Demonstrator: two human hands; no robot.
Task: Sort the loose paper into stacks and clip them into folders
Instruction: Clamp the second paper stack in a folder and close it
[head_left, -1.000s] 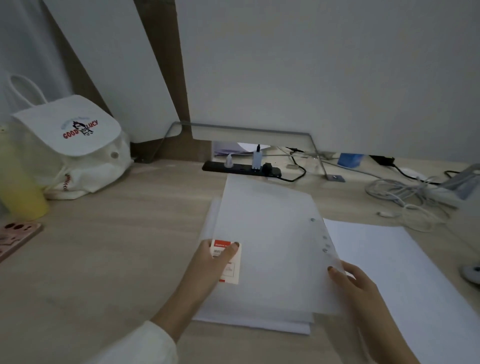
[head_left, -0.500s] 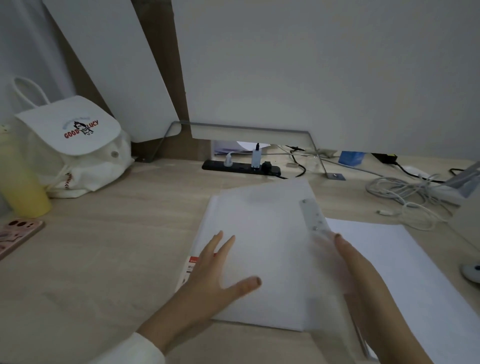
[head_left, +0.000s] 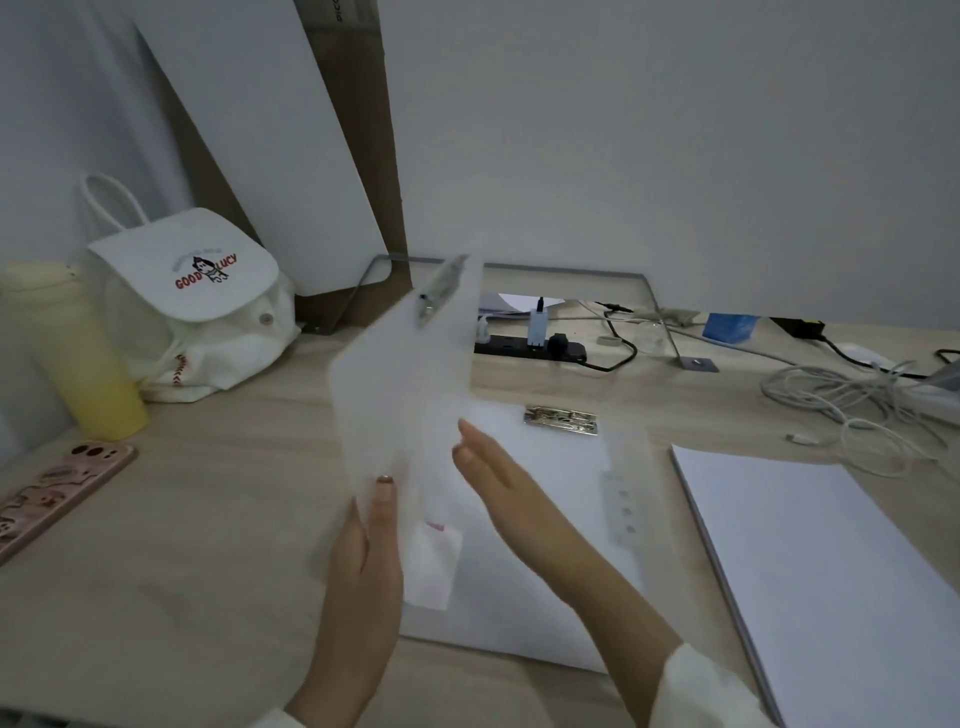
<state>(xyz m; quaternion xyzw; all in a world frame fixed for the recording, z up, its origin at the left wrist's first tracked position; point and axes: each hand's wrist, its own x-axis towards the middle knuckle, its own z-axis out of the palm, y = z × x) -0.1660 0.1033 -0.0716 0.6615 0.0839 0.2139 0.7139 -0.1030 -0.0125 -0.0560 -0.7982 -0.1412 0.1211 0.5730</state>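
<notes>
Left hand pinches the raised translucent folder cover, thumb in front; right hand, fingers extended flat, reaches behind it above the paper stack.

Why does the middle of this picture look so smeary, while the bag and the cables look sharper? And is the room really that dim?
Head view: the translucent folder cover is blurred, apparently by motion, in the left hand; the right hand is soft too. The white bag and cables are sharper. Lighting is dim and flat, with faint shadows and no glare. The wide lens makes the panels behind lean.
</notes>
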